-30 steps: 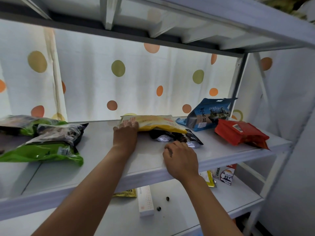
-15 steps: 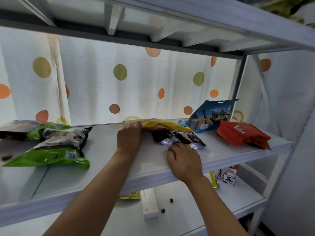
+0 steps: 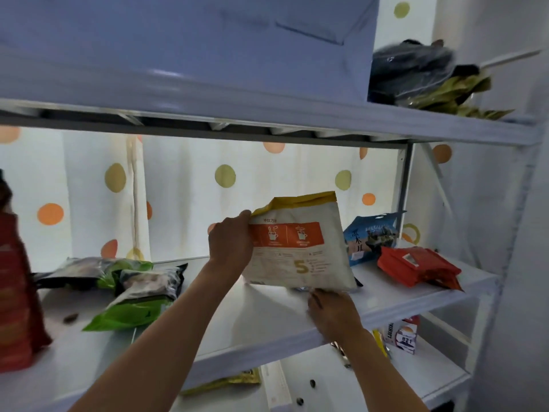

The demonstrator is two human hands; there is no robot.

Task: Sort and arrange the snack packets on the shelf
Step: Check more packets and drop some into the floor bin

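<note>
My left hand (image 3: 230,242) grips the left edge of a yellow-topped white packet (image 3: 300,251) with an orange panel and holds it upright above the middle shelf (image 3: 267,310). Just below the packet's lower edge, my right hand (image 3: 332,315) rests on the shelf board. Its fingertips reach toward a black and silver packet (image 3: 300,289) that is almost wholly hidden behind the white packet. How those fingers lie is not visible. To the right stand a blue packet (image 3: 370,237) and a flat red packet (image 3: 416,269).
Green packets (image 3: 133,312) and a grey-black packet (image 3: 148,281) are piled at the shelf's left. A tall red bag (image 3: 15,292) stands at the far left. Dark and olive packets (image 3: 413,69) lie on the upper shelf. A small carton (image 3: 404,337) and a white box (image 3: 277,385) sit below.
My left hand has lifted the yellow-topped packet off the black packet and tipped it upright. My right hand stayed at the black packet. The camera tilted upward.
</note>
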